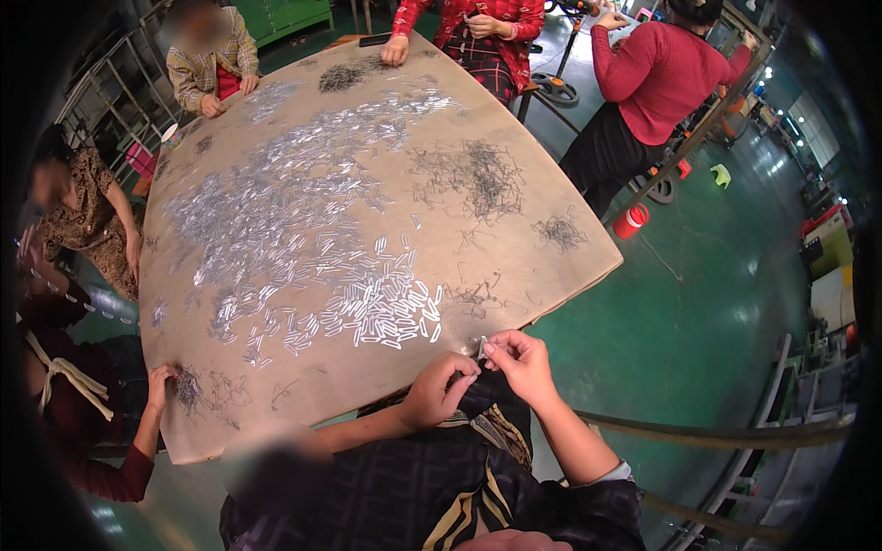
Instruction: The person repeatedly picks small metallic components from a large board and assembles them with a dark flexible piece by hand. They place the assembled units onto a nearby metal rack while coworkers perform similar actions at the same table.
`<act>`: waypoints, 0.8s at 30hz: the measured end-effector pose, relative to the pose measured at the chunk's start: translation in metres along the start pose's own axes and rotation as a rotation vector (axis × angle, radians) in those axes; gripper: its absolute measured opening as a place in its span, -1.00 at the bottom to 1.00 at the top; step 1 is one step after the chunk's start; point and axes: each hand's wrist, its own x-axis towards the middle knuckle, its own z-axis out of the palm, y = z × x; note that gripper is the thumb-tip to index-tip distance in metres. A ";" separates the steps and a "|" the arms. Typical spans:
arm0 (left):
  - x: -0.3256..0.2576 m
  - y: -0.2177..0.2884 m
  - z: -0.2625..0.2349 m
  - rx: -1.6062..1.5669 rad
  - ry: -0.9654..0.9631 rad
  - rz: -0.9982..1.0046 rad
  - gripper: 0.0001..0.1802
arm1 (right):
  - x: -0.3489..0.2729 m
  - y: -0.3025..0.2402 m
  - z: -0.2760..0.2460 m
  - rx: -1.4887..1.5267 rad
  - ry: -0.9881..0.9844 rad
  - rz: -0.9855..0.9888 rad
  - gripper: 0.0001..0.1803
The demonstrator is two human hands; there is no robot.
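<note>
So the right hand (pixel 517 361) is pinching a small shiny piece (pixel 482 346) between thumb and fingertips, pretty much closed on it. The left hand (pixel 441 390) is sitting just beside it, fingers curled and tips close together; can't tell if it's gripping anything, too tiny to make out.

Both hands are working around the near edge of the table (pixel 322 395), so my read is they're in the middle of fiddly two-handed work on that one piece. I'd say the next move is calling for a steady right pinch and careful left fingertips, since something that small could easily be slipping away.

Further out, loads of slim silvery pieces (pixel 386 308) are lying beyond the hands, spreading toward the far side. A dark wiry tangle (pixel 478 296) is sitting nearer, with a bigger dark tangle (pixel 487 179) behind it. Over left, a co-worker's hand (pixel 162 378) is reaching onto the table's corner, and a red container (pixel 632 220) is standing past the right edge.
</note>
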 end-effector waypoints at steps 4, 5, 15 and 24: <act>0.005 0.003 0.004 0.001 0.007 -0.005 -0.88 | -0.019 -0.008 -0.002 0.012 0.044 -0.001 -0.88; 0.006 0.002 0.004 0.000 0.007 0.003 -0.87 | -0.022 -0.008 -0.002 0.013 0.054 -0.007 -0.89; 0.004 -0.006 0.002 0.086 -0.085 -0.045 -0.86 | -0.034 -0.016 0.000 -0.337 0.082 -0.296 -0.91; 0.018 0.012 -0.015 0.091 -0.078 -0.026 -0.87 | -0.038 -0.016 0.000 -0.566 0.005 -0.503 -0.92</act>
